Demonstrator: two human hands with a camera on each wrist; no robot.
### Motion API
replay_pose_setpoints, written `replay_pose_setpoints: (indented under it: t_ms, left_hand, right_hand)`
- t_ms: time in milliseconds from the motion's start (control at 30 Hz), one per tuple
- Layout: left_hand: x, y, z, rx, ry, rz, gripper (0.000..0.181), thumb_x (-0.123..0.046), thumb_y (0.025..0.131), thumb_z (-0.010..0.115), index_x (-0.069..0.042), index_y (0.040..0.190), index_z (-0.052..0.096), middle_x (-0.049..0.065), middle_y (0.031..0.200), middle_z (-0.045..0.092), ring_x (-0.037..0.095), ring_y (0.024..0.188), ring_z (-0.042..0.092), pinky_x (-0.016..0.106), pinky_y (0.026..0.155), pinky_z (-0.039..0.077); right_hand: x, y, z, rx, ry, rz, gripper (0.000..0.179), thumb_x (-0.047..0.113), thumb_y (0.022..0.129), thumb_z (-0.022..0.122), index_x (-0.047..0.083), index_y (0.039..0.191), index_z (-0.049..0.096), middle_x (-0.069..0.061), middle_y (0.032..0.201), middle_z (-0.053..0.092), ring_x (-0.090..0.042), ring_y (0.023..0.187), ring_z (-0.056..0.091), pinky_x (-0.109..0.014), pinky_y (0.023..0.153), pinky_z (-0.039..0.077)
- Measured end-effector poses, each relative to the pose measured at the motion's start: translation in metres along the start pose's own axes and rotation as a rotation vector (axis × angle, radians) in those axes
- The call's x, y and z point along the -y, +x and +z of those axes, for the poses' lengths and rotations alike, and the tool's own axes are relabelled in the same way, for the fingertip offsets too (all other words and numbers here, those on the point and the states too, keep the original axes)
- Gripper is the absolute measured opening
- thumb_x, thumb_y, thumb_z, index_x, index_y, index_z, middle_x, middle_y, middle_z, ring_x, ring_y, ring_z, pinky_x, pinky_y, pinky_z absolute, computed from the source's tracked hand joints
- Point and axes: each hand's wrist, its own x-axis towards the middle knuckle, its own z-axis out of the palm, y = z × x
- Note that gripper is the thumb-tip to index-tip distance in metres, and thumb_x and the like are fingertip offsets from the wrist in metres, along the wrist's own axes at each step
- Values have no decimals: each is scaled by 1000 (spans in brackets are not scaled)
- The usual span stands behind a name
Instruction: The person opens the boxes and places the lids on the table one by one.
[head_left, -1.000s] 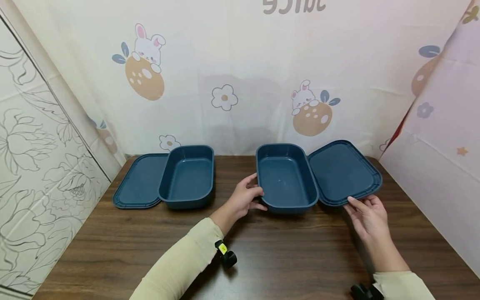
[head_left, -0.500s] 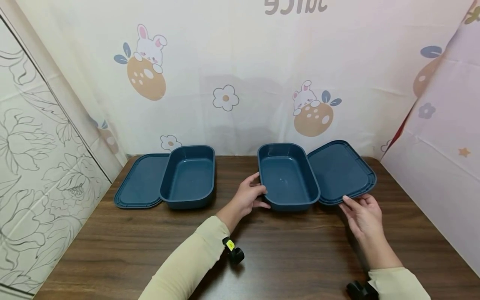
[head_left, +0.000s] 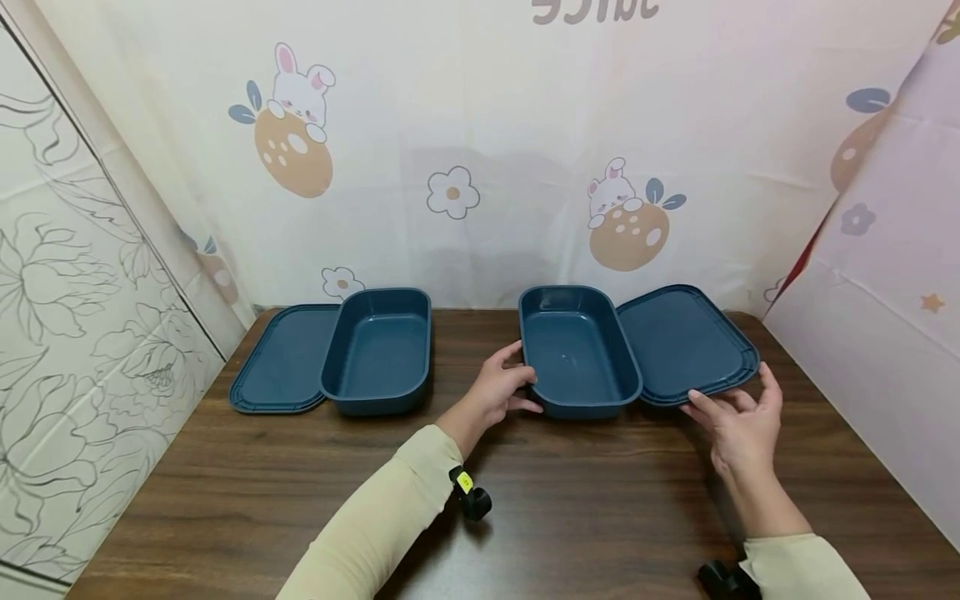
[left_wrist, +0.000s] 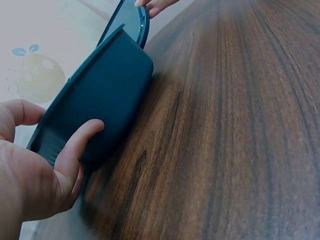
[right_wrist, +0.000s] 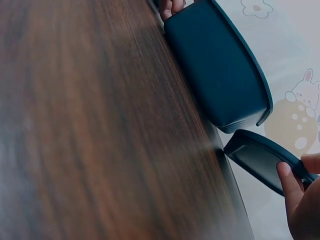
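In the head view a dark blue rectangular food container (head_left: 573, 354) stands on the table at centre right. My left hand (head_left: 493, 390) holds its near left corner, the thumb over the rim and other fingers against the outer wall. Its matching lid (head_left: 686, 346) leans to the right of it, left edge low and right side raised. My right hand (head_left: 750, 429) grips the lid's near right corner, thumb on the front edge and a finger stretched up along the right edge. In the right wrist view the lid (right_wrist: 262, 157) slants off the table beside the container (right_wrist: 220, 65).
A second blue container (head_left: 378, 354) stands to the left on the brown wooden table (head_left: 570, 517). Under or behind its left side lies another blue lid (head_left: 285, 362). A printed curtain (head_left: 450, 117) closes off the back, and a floral panel (head_left: 90, 333) the left.
My right hand first shifts slightly left with the lid, then spreads its fingers toward the lid's right edge. My left hand keeps its place on the container.
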Motion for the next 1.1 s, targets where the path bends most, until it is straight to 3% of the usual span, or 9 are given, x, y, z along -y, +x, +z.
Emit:
replay_pose_setpoints:
  t_ms: [233,533,633,867,1100]
  left_hand:
    - [-1,1,0,0,15,-6,79,9,79,58,-15,151,37,25,121,55,29,97,65,48,64,58]
    - [-1,3,0,2,22,-18,77,7,81,58,-15,151,36,22,117,56,26,94,65,48,65,58]
    - [-1,2,0,9,27,-23,76,7,82,58,-14,152,35,23,119,58,27,98,65,47,66,58]
    - [-2,0,0,26,23,-22,74,8,85,58,-13,152,35,23,128,55,31,104,64,48,68,58]
    - [-2,0,2,8,17,-6,73,11,87,60,-13,151,35,25,135,49,37,105,63,49,68,58]
  right_hand:
    - [5,4,0,-64,-65,30,100,-29,72,67,22,148,27,-11,99,60,-23,64,70,-35,55,57]
    - [11,8,-7,-140,-119,159,95,-19,77,70,23,151,28,-7,99,55,-18,67,69,-35,57,58]
    - [13,10,-11,-148,-112,178,88,-17,78,70,19,147,32,-6,100,55,-17,70,69,-35,59,58]
    - [18,21,-21,-169,-171,250,61,-11,78,74,16,125,46,-4,98,57,-14,76,69,-37,65,59]
    - [22,31,-29,-148,-252,354,48,-5,85,69,15,122,46,-1,113,47,-10,75,70,-34,72,58]
